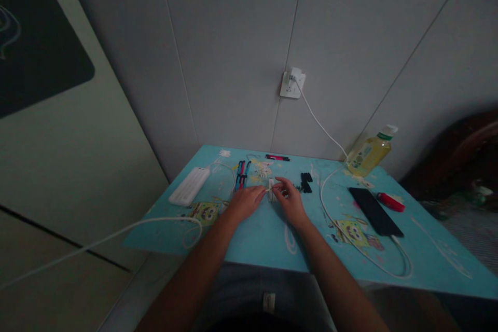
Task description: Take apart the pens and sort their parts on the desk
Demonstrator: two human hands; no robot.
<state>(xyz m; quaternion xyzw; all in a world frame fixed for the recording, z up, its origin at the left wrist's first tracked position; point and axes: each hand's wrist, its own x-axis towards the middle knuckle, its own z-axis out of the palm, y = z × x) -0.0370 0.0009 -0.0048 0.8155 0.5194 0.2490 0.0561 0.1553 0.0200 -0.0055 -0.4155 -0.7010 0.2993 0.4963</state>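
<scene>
My left hand is over the middle of the blue table, its fingers pinched on a thin, pale, stick-like piece. Facing it, my right hand has curled fingers closed around the other end of that piece, close to the left fingertips. Under and between the fingertips lie several thin white sticks side by side; their kind is too small to tell. Several blue and red pens lie just beyond my left hand. Small black pieces, too dark to name, are to the right of my right hand.
A white power strip-like block lies at the left. One red and black pen is near the wall. At the right are a bottle of yellow liquid, a dark phone on a white cable, and a red object.
</scene>
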